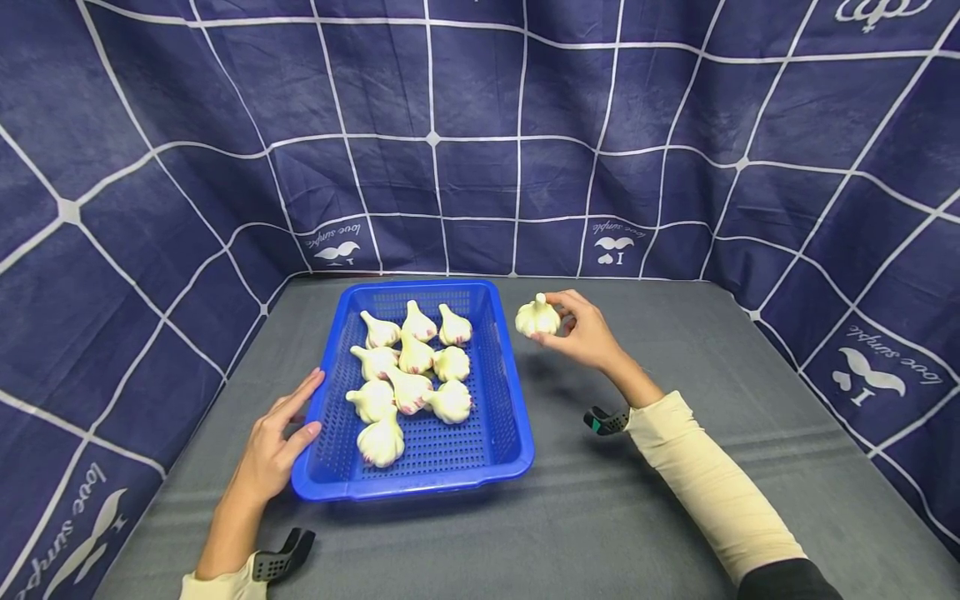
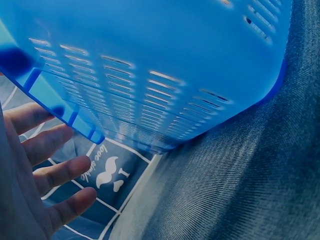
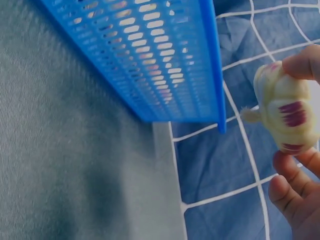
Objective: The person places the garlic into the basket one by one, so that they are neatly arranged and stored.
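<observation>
My right hand (image 1: 587, 335) pinches a garlic bulb (image 1: 537, 317) between thumb and fingers, raised above the table just right of the basket. In the right wrist view the bulb (image 3: 287, 110) shows purple streaks and a root tuft. A blue plastic basket (image 1: 517, 433) with slotted walls holds several more garlic bulbs (image 1: 381, 440), mostly in its middle and left part. At the basket's left rim is my left hand (image 1: 273, 446), fingers extended and tips right at the edge. The left wrist view shows those fingers (image 2: 55, 177) spread beside the outer wall (image 2: 165, 55).
The basket stands on a grey cloth-covered table (image 1: 600, 517). Navy curtains (image 1: 480, 100) with white grid lines rise along the back and both sides. A dark wrist strap device (image 1: 606, 421) hangs below the right wrist, another (image 1: 285, 556) by the left.
</observation>
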Demonstrator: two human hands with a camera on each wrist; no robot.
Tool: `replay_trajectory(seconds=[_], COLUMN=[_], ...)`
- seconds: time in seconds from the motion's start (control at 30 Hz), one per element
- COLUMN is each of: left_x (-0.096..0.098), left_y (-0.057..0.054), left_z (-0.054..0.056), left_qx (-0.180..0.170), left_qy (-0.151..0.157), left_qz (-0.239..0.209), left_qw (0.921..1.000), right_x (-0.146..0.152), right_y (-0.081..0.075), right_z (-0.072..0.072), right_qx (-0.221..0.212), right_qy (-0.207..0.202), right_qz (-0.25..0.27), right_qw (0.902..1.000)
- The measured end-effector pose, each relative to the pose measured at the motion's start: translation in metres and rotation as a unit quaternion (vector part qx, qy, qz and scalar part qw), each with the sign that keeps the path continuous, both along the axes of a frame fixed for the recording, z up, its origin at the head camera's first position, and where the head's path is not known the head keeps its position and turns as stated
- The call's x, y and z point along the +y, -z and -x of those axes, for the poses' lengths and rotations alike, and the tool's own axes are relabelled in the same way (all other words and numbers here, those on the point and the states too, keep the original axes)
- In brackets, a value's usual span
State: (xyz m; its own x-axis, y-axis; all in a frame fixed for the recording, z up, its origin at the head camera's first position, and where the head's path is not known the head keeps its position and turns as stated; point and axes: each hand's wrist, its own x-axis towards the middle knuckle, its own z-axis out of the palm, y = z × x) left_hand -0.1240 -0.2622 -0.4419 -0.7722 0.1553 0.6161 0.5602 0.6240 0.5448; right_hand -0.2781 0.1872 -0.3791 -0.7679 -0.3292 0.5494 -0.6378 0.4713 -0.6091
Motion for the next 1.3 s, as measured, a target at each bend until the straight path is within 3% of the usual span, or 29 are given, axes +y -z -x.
replay_trajectory(seconds=[0.27,0.43,0.67,0.77,0.9,1.13,1.3], left_x=[0.0,0.0,0.0,0.0,-0.002,0.0,0.003], left_y=[0.0,-0.001,0.0,0.0,0.001,0.0,-0.003], left_z=[0.0,0.001,0.001,0.001,0.002,0.001,0.0], left_qx=[0.004,0.008,0.003,0.002,0.005,0.001,0.01], left_qy=[0.0,0.003,0.002,0.003,0.005,0.008,0.01], left_qz=[0.0,-0.001,-0.003,-0.005,-0.007,-0.009,-0.019], left_qw=[1.0,1.0,1.0,1.0,1.0,0.9999,0.9997], right_x=[-0.008,-0.015,-0.025,-0.028,-0.033,-0.035,-0.04], right_y=[-0.014,-0.024,-0.054,-0.06,-0.061,-0.037,-0.034], right_z=[-0.013,-0.021,-0.05,-0.056,-0.055,-0.036,-0.036], right_qx=[0.018,0.004,-0.019,-0.024,-0.032,-0.069,-0.063], right_qy=[-0.019,-0.025,-0.048,-0.058,-0.088,-0.126,-0.158], right_qz=[0.031,0.046,0.08,0.084,0.103,0.138,0.141], right_qw=[0.9992,0.9986,0.9955,0.9945,0.9902,0.98,0.9753])
